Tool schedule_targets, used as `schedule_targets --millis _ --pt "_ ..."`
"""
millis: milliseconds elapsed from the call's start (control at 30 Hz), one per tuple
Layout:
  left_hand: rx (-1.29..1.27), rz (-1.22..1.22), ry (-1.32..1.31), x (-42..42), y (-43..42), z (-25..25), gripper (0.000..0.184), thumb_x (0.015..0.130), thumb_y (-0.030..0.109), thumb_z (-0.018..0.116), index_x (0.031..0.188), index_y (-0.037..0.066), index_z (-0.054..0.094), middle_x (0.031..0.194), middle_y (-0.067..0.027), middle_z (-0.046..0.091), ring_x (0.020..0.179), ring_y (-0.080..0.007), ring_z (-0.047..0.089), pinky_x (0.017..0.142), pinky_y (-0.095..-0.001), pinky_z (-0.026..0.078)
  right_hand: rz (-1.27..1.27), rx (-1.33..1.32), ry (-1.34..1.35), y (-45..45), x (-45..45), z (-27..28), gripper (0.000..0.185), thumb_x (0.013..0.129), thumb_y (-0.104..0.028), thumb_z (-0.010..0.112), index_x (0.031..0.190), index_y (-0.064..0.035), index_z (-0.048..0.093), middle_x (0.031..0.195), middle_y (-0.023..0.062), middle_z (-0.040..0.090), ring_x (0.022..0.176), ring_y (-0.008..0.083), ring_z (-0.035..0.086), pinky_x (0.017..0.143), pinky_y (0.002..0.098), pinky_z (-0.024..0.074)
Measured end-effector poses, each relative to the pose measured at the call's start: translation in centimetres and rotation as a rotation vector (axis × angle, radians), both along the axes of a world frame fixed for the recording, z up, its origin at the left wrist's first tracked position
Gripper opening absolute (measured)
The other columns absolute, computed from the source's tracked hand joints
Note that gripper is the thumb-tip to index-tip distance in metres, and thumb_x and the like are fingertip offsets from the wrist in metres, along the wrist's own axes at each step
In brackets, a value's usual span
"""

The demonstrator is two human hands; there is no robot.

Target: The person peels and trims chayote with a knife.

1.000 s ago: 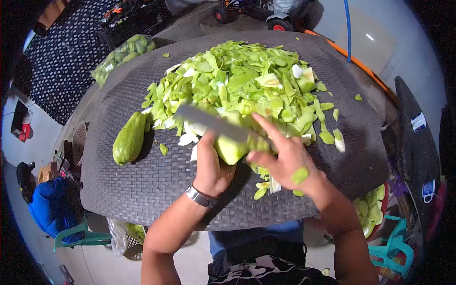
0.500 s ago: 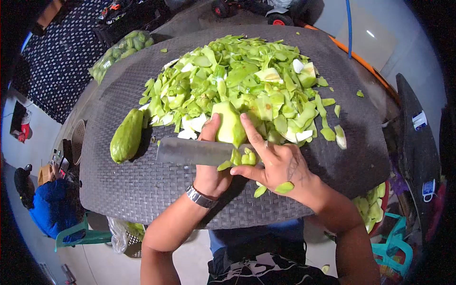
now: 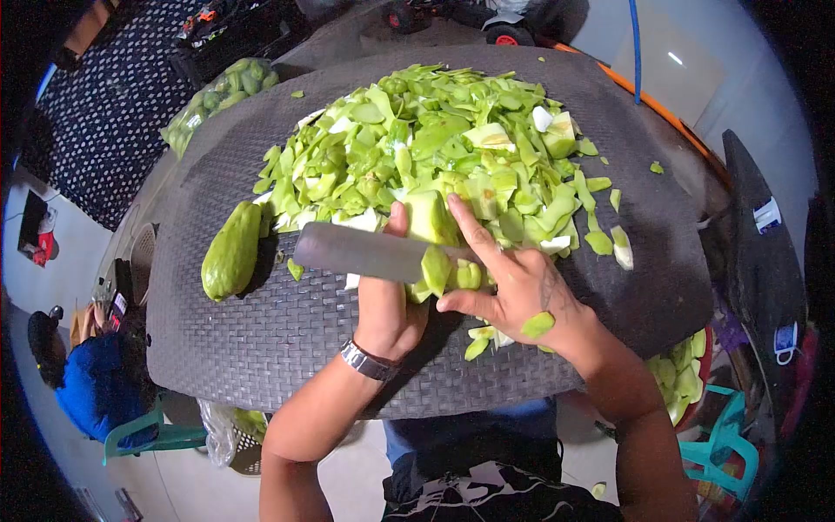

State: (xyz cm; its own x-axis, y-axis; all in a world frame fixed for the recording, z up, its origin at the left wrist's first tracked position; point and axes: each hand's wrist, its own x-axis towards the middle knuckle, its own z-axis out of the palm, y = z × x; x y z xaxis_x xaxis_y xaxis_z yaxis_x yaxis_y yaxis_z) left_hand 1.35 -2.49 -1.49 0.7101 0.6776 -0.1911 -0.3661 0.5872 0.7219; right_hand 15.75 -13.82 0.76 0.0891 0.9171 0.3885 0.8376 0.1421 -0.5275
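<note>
My left hand point(image 3: 383, 313), a metal-band watch on its wrist, grips a partly peeled chayote point(image 3: 432, 216) from below and the left. A broad-bladed knife point(image 3: 348, 250) lies across the chayote's near side, its blade pointing left. Closed around the knife's mostly hidden handle is my right hand point(image 3: 535, 291), index finger stretched along the chayote. Green peel slices point(image 3: 437, 271) cling to the blade near my right thumb, and one peel scrap point(image 3: 538, 325) sticks to the back of that hand. A whole unpeeled chayote point(image 3: 231, 252) rests at the left.
A large heap of peelings point(image 3: 444, 130) covers the middle of the dark woven-pattern table point(image 3: 287, 348). Beyond its far left edge is a plastic bag of chayotes point(image 3: 230, 91). A person in blue point(image 3: 100, 374) sits at the left. Teal chairs point(image 3: 722, 439) stand near the table.
The blade has risen slightly and moved right, and a larger peel slice now lies on it. The chayote has turned in my left hand. More scraps lie beneath my right hand.
</note>
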Motion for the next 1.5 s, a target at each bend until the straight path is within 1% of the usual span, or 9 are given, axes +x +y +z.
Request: schedule_targets --millis 467,733,800,867,1000,1067,1167,1300,1500 --pt "0.103 -0.066 0.026 0.0 0.0 0.3 0.057 0.106 0.048 0.053 0.139 0.002 0.056 0.124 -0.0142 0.070 0.107 -0.0263 0.072 0.092 -0.0403 0.060 0.019 0.001 0.015 0.0 0.4 -0.2 0.099 0.092 -0.055 0.072 0.162 -0.0002 0.027 0.136 0.0369 0.057 0.134 0.0520 0.052 0.113 0.0507 0.0413" --pt "0.032 -0.087 0.055 -0.5 -0.7 0.5 0.048 0.106 0.042 0.054 0.131 0.001 0.058 0.110 -0.0147 0.071 0.088 -0.0249 0.073 0.062 -0.0395 0.063 -0.005 -0.123 0.274 -0.1 1.3 0.3 0.078 0.097 -0.043 0.071 0.157 -0.0031 0.040 0.125 0.0284 0.067 0.122 0.0427 0.065 0.103 0.0433 0.0502" --pt "0.120 -0.115 0.100 -0.3 -0.7 1.0 0.059 0.104 0.054 0.052 0.134 0.004 0.058 0.111 -0.0143 0.071 0.090 -0.0246 0.073 0.062 -0.0395 0.063 -0.025 0.105 0.274 1.1 1.3 -0.9 0.071 0.098 -0.044 0.070 0.152 -0.0041 0.048 0.104 0.0224 0.072 0.097 0.0364 0.072 0.084 0.0421 0.0559" --pt "0.133 -0.181 0.098 -0.2 -0.6 2.0 0.059 0.104 0.054 0.051 0.134 0.004 0.058 0.108 -0.0141 0.071 0.085 -0.0247 0.073 0.060 -0.0380 0.063 -0.134 -0.263 0.824 0.3 1.5 0.5 0.061 0.101 -0.052 0.063 0.139 -0.0036 0.063 0.077 0.0109 0.070 0.057 0.0201 0.067 0.053 0.0319 0.0527" --pt "-0.046 -0.116 -0.033 0.1 -0.2 2.3 0.060 0.106 0.054 0.049 0.131 0.001 0.060 0.104 -0.0149 0.072 0.080 -0.0261 0.073 0.055 -0.0364 0.063 -0.010 -0.566 1.410 -0.2 3.5 0.6 0.090 0.094 -0.087 0.031 0.068 -0.0061 0.063 0.053 0.0034 0.053 0.031 0.0093 0.040 0.033 0.0267 0.0342" --pt "-0.127 -0.031 -0.091 -0.1 0.5 1.9 0.056 0.106 0.052 0.051 0.125 0.001 0.062 0.104 -0.0154 0.072 0.081 -0.0271 0.073 0.062 -0.0384 0.063 -0.058 -0.604 1.420 -0.2 3.0 1.4 0.091 0.095 -0.086 0.031 0.073 -0.0037 0.063 0.054 0.0048 0.055 0.032 0.0095 0.041 0.033 0.0266 0.0342" --pt "-0.158 0.088 -0.083 0.1 1.5 0.5 0.051 0.106 0.051 0.054 0.120 0.003 0.063 0.105 -0.0146 0.072 0.086 -0.0266 0.072 0.075 -0.0399 0.062 0.042 -0.560 1.142 -0.3 2.7 1.7 0.093 0.100 -0.075 0.042 0.146 0.0052 0.047 0.068 0.0088 0.064 0.039 0.0101 0.049 0.040 0.0252 0.0411" --pt "-0.059 0.149 0.000 0.5 0.7 0.2 0.046 0.105 0.052 0.054 0.121 0.009 0.064 0.109 -0.0103 0.072 0.098 -0.0252 0.071 0.087 -0.0422 0.059 -0.057 0.030 0.272 -0.1 -0.2 -0.2 0.092 0.095 -0.056 0.069 0.156 0.0043 0.036 0.114 0.0318 0.071 0.105 0.0460 0.073 0.098 0.0508 0.0538" --pt "0.086 -0.017 0.027 -0.2 0.6 -0.5 0.057 0.109 0.054 0.043 0.140 0.008 0.056 0.128 -0.0120 0.069 0.109 -0.0235 0.071 0.097 -0.0417 0.058 -0.049 -0.014 -0.098 -0.3 -1.5 -0.3 0.104 0.086 -0.057 0.078 0.158 0.0038 0.034 0.121 0.0337 0.064 0.119 0.0477 0.063 0.103 0.0504 0.0497"
